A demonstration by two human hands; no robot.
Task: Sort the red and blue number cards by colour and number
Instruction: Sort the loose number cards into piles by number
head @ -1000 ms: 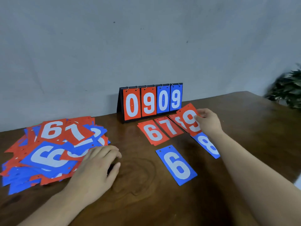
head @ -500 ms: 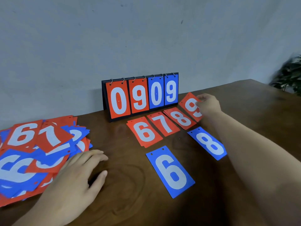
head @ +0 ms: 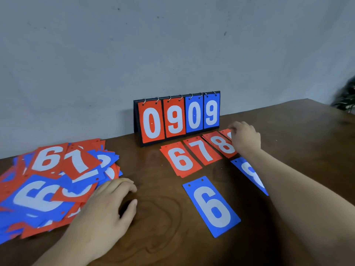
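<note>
Spreading over the left of the wooden table (head: 163, 231), a loose pile of red and blue cards (head: 44, 191) has the left hand (head: 103, 212) resting on its near edge, palm down, fingers relaxed. Before the flip scoreboard (head: 178, 116) lie the red 6 (head: 180, 160), red 7 (head: 202, 149) and red 8 (head: 221, 144), with the blue 6 (head: 211, 206) nearer. The right hand (head: 245, 140) bends its fingers onto the end red card (head: 224, 132); whether it grips the card cannot be told.

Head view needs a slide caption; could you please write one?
Right hand holds a red card beside the red 6, 7, 8; left hand rests by the pile.
</note>
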